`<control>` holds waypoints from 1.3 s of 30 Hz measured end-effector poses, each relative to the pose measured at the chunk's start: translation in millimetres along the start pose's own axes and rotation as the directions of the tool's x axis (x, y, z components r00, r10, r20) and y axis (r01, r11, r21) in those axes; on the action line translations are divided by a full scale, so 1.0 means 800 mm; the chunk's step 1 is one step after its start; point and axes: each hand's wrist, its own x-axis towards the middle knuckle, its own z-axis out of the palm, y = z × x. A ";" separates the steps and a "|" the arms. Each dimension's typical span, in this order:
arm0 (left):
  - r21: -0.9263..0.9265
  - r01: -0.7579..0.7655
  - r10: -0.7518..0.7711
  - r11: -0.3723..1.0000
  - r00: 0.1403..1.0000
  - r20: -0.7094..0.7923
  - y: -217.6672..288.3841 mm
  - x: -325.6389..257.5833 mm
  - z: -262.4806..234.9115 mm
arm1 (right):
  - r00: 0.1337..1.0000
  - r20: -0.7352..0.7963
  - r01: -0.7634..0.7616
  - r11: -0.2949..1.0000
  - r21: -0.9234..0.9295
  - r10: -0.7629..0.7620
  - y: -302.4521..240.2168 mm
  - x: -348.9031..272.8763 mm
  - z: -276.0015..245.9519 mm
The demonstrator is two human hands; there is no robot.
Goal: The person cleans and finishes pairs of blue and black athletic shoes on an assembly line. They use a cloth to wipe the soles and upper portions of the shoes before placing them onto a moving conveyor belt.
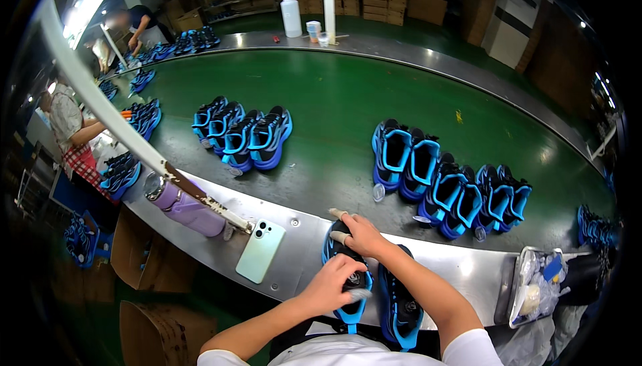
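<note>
Two black and blue sneakers lie on the metal ledge before me, toes pointing away. My right hand (pixel 363 235), with pale covers on some fingertips, is closed round the toe of the left-hand sneaker (pixel 352 310). My left hand (pixel 330 284) is above the tongue of that sneaker, fingers curled together. A blurred greyish bit shows at its fingertips; I cannot tell what it is. The other sneaker (pixel 403 304) rests just to the right, partly behind my right forearm, touched by neither hand.
A pale green phone (pixel 261 252) and a purple bottle (pixel 190 213) sit left on the ledge, beside a white pole (pixel 127 128). More sneakers (pixel 445 192) stand on the green belt (pixel 328 98). A tray of plastic bags (pixel 535 282) is at right. Co-workers (pixel 80 128) stand at left.
</note>
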 end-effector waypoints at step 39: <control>0.043 0.248 -0.241 0.968 0.963 -0.119 0.014 0.014 0.037 | 0.999 -0.044 -0.012 1.000 0.014 0.012 0.018 -0.023 -0.011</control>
